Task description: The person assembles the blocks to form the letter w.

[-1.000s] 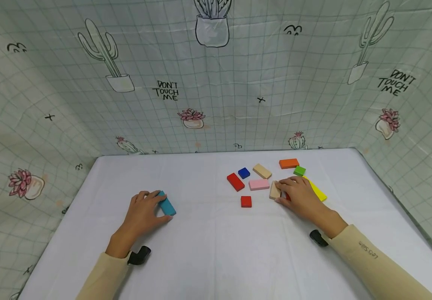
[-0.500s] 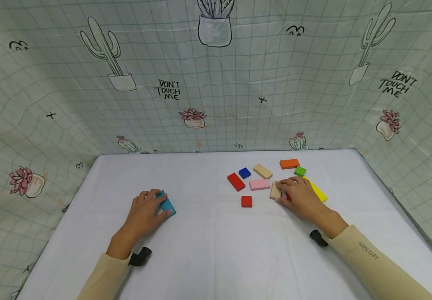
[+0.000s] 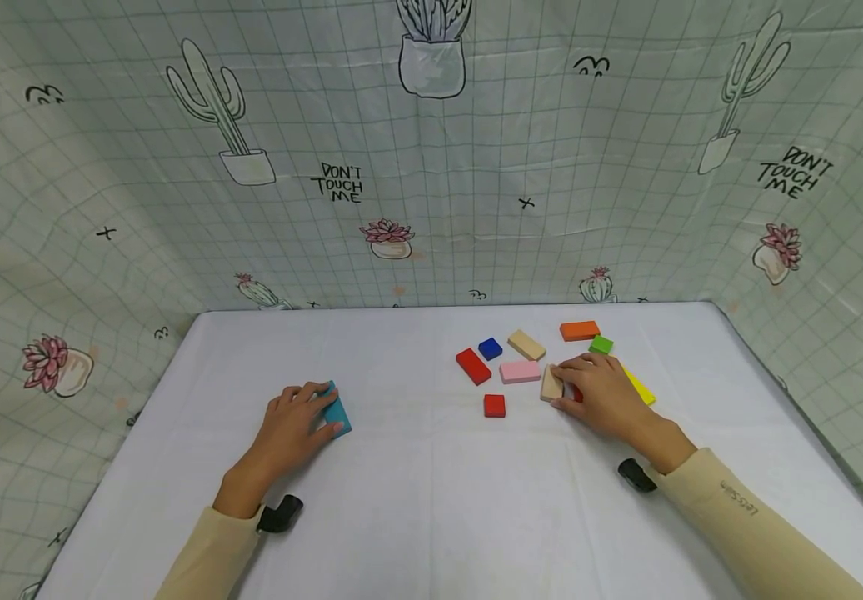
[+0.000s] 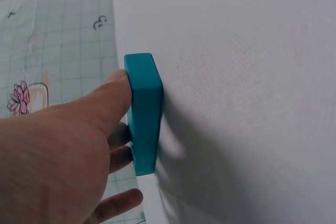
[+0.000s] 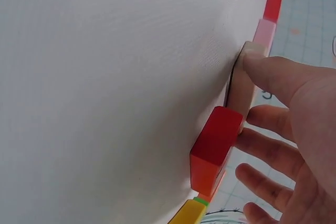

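- Two hands at work on the white tabletop (image 3: 409, 508): at left in the frame, the left hand (image 3: 291, 427) has its grip pinching the blue block (image 3: 337, 411) near its ends.
- Over right of centre, the right hand (image 3: 602, 396) has its grip pinching a tan block (image 3: 551, 384) between thumb and fingers, a red block (image 5: 215, 135) just beside it.
- Best play here, I'd judge: light, square pressure on both, and a straight-up lift for the tan block, so neither red block nor pink block (image 3: 520, 372) gets nudged.
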A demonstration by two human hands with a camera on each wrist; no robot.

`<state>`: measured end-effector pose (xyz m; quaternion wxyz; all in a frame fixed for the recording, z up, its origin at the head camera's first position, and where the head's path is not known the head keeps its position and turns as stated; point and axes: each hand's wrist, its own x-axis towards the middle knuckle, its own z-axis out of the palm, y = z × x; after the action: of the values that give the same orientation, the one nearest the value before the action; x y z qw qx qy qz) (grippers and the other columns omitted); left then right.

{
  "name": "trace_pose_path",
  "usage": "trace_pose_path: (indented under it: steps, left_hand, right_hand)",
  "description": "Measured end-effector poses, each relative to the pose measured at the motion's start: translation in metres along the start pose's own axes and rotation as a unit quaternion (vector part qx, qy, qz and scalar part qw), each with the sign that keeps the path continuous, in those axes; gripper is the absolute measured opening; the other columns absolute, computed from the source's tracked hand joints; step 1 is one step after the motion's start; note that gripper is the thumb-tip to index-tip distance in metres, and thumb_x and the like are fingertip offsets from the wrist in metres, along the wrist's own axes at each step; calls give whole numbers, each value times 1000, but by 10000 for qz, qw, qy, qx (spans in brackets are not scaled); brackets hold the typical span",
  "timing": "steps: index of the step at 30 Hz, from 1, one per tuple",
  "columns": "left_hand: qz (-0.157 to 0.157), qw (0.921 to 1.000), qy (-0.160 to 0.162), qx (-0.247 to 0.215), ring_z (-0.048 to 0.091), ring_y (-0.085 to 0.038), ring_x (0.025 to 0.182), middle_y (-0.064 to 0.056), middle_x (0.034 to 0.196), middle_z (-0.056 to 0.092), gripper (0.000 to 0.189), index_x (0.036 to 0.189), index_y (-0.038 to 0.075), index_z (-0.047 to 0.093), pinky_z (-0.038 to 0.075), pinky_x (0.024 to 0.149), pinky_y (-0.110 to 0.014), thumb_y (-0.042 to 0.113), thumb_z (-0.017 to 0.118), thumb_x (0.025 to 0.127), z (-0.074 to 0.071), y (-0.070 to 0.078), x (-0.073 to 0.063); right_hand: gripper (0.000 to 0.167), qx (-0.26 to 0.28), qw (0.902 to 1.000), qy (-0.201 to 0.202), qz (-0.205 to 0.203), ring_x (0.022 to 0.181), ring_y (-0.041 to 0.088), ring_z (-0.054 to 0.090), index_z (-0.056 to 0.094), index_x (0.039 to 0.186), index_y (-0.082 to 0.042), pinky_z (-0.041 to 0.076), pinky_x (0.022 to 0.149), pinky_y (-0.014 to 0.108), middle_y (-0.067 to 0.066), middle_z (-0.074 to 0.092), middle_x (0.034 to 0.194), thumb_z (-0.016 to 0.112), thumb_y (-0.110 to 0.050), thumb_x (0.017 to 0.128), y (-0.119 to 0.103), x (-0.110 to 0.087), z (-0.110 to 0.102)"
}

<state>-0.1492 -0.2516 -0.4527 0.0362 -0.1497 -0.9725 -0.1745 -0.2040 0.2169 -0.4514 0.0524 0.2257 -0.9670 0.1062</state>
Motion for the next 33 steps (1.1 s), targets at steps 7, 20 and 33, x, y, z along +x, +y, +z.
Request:
trace_pose_path:
  steps: [7,20,33]
  left_hand:
    - [142,9999,40,-13,52,-50,128,-23,146,59,51,141,-4,65,42,104,-71,21,77,97,0,-3,0]
    - [81,9995,-61,-309,50,-52,131,-23,149,57,49,142,-4,64,39,108,-70,18,75,99,-6,2,0]
    - [88,9995,-137,-274,50,-51,131,-22,149,58,49,142,-3,64,39,107,-70,19,74,100,-6,4,-1]
  right_hand:
    - [54,-51,10000,-21,-43,129,48,55,70,136,1,39,112,67,22,70,133,87,-21,89,-2,3,-4]
    - [49,-119,9987,296,-401,127,48,56,71,134,0,43,107,67,20,71,131,84,-18,91,-17,19,-21]
    - [56,179,9983,37,-561,132,43,55,68,141,-7,41,114,63,16,68,139,86,-24,90,-52,48,-9]
